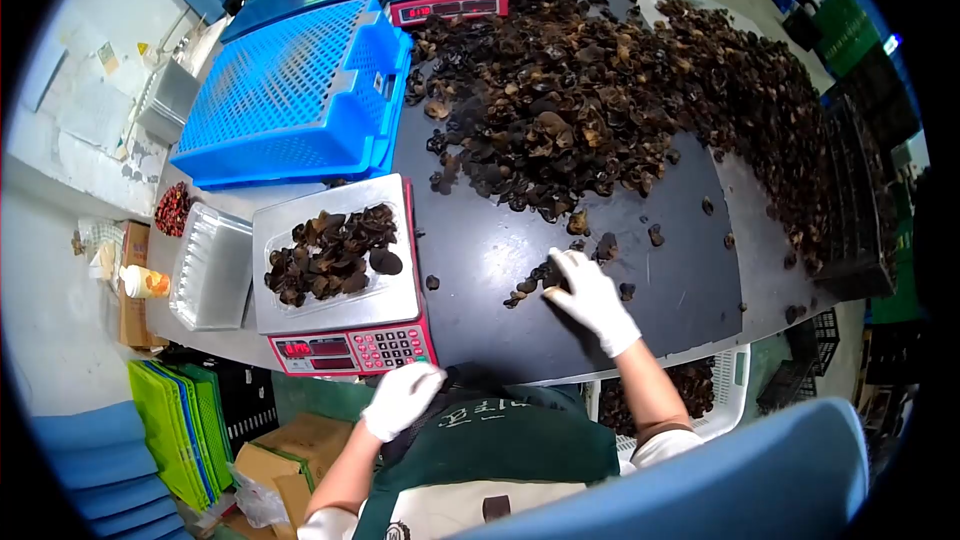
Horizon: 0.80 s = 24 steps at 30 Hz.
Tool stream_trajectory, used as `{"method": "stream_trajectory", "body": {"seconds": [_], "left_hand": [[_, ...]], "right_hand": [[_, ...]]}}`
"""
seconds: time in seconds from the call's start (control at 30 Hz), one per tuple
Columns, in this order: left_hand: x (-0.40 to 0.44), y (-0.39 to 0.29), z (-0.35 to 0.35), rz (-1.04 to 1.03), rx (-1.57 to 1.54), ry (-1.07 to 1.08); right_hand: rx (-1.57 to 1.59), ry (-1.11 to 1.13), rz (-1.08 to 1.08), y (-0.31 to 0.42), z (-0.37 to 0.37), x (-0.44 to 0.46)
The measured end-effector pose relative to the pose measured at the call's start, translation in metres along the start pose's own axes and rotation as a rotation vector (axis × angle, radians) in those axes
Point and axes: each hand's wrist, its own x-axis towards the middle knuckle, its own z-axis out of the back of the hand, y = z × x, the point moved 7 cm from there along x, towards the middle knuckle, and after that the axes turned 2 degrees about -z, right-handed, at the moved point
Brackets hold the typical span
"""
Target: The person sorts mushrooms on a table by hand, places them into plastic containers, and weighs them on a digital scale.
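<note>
My right hand (592,305), in a white glove, reaches over the dark table. Its thumb and fingers are apart, and the fingertips are at a few wood ear mushrooms (526,286). My left hand (405,400), gloved as well, is curled closed just in front of the red scale (345,348), with nothing visible in it. On the scale's metal plate lies a clear plastic tray (372,285) filled with wood ear mushrooms (330,258). The scale's red display is lit. A large heap of wood ear mushrooms (560,110) spreads across the table beyond my right hand.
Blue plastic baskets (290,90) are stacked behind the scale. Clear empty trays (212,270) stand at left. A second scale (448,5) carries another filled tray at the far edge, near other people. A white basket (738,390) of mushrooms is below the table.
</note>
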Motion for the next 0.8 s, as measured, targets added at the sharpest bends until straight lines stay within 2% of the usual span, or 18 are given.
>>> {"method": "stream_trajectory", "body": {"seconds": [0.03, 0.07, 0.17, 0.23, 0.27, 0.3, 0.33, 0.37, 0.43, 0.47, 0.5, 0.57, 0.6, 0.63, 0.7, 0.77, 0.8], "left_hand": [[0.021, -0.021, -0.016, -0.151, 0.072, -0.009], [0.043, -0.034, -0.031, -0.207, 0.098, 0.007], [0.109, -0.047, -0.074, -0.366, 0.187, -0.027], [0.143, -0.050, -0.093, -0.290, 0.363, -0.036], [0.152, -0.041, -0.104, -0.348, 0.455, -0.125], [0.159, -0.036, -0.112, -0.357, 0.455, -0.115], [0.165, -0.031, -0.120, -0.403, 0.522, -0.082], [0.169, -0.024, -0.128, -0.449, 0.590, -0.049], [0.177, -0.013, -0.128, -0.527, 0.481, -0.027], [0.184, -0.014, -0.121, -0.497, 0.319, -0.043], [0.192, -0.015, -0.115, -0.463, 0.159, -0.059], [0.214, -0.019, -0.107, -0.325, 0.045, -0.095], [0.225, -0.035, -0.105, -0.424, 0.079, -0.136], [0.235, -0.051, -0.105, -0.524, 0.114, -0.178], [0.260, -0.074, -0.115, -0.596, 0.143, -0.189], [0.276, -0.103, -0.127, -0.664, 0.238, -0.196], [0.284, -0.105, -0.140, -0.696, 0.301, -0.153]], "right_hand": [[-0.072, 0.019, -0.033, 0.005, -0.011, -0.002], [-0.110, -0.011, 0.013, 0.011, -0.015, -0.003], [0.060, -0.079, 0.109, -0.028, -0.062, -0.006], [0.066, -0.175, 0.146, -0.035, -0.047, -0.018], [0.376, -0.206, 0.066, -0.049, -0.042, -0.025], [0.687, -0.232, -0.013, -0.052, -0.027, -0.026], [1.058, -0.023, -0.407, -0.069, -0.030, -0.040], [1.352, 0.004, -0.404, -0.096, -0.051, -0.048], [1.966, -0.060, -0.534, -0.109, -0.041, -0.061], [1.993, -0.170, -0.571, -0.116, -0.034, -0.065], [1.998, -0.221, -0.525, -0.124, -0.026, -0.063], [1.571, -0.180, -0.559, -0.150, -0.018, -0.050], [1.344, -0.245, -0.502, -0.147, 0.001, -0.039], [0.684, -0.498, -0.261, -0.155, 0.015, -0.025], [0.610, -0.370, -0.344, -0.121, 0.053, -0.001], [0.352, -0.371, -0.179, -0.112, 0.048, 0.016], [0.234, -0.259, -0.214, -0.117, 0.029, 0.023]]}}
